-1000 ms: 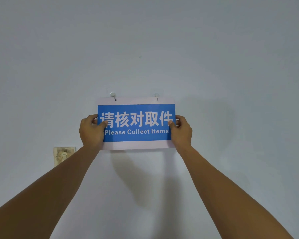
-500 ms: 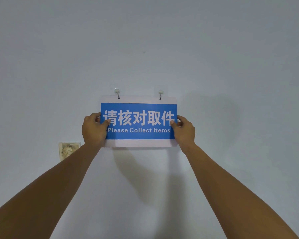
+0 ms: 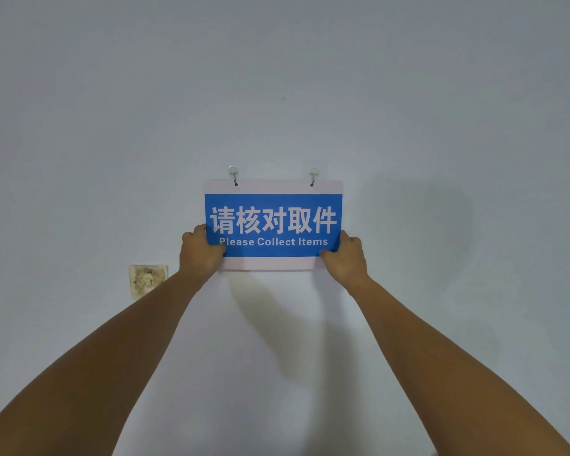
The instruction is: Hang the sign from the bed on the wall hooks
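A blue and white sign (image 3: 273, 205) reading "Please Collect Items" lies flat against the pale wall. Two small clear hooks, the left hook (image 3: 233, 173) and the right hook (image 3: 313, 175), pass through the holes in the sign's white top strip. My left hand (image 3: 199, 253) grips the sign's lower left corner, thumb over the blue front. At the lower right corner my right hand (image 3: 346, 256) holds the sign the same way. Both arms reach up from the bottom of the view.
A stained, yellowed wall plate (image 3: 147, 280) sits on the wall left of and below the sign. The wall (image 3: 441, 126) around it is bare and pale grey. The sign and arms cast a shadow beneath.
Both hands have slid down from the sign's mid sides to its lower corners. The hooks now show through the top holes, and the sign sits level.
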Tool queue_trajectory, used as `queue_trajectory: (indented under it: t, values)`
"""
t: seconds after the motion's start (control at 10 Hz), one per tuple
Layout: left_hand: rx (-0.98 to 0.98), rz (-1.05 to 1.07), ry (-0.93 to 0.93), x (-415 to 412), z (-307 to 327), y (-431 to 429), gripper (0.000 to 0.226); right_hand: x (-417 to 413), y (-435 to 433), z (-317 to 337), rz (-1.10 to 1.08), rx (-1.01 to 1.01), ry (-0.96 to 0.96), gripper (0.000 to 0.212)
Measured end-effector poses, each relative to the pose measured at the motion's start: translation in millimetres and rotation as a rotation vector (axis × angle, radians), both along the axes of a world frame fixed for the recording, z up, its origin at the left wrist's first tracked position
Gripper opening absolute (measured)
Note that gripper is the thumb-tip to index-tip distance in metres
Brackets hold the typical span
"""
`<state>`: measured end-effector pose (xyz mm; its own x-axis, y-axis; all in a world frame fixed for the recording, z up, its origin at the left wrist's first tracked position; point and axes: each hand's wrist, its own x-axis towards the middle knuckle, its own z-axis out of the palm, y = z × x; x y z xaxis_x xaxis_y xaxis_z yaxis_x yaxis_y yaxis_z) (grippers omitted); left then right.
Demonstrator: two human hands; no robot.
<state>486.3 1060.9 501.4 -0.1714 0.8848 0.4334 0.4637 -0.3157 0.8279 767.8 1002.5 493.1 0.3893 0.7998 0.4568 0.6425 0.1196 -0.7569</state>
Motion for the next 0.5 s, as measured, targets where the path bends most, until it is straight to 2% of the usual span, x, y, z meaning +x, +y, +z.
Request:
queue_trajectory:
  t: [0.1, 0.2, 0.3, 0.5]
  values:
    - [-0.064, 0.036, 0.029, 0, -1, -1, 0.058, 1, -3, 1, -0.017, -0.051, -0.031, 0.036]
    - [-0.115, 0.174, 0.162, 1, 1, -14, 0.047, 2, -17, 7, -0.025, -0.053, -0.113, 0.035]
    - [-0.1, 0.215, 0.248, 1, 2, -22, 0.041, 3, -21, 7, 0.009, -0.055, -0.211, 0.029]
    - [-0.1, 0.193, 0.499, -4, 4, -48, 0.054, -24, -26, 8, 0.106, -0.182, -0.413, 0.047]
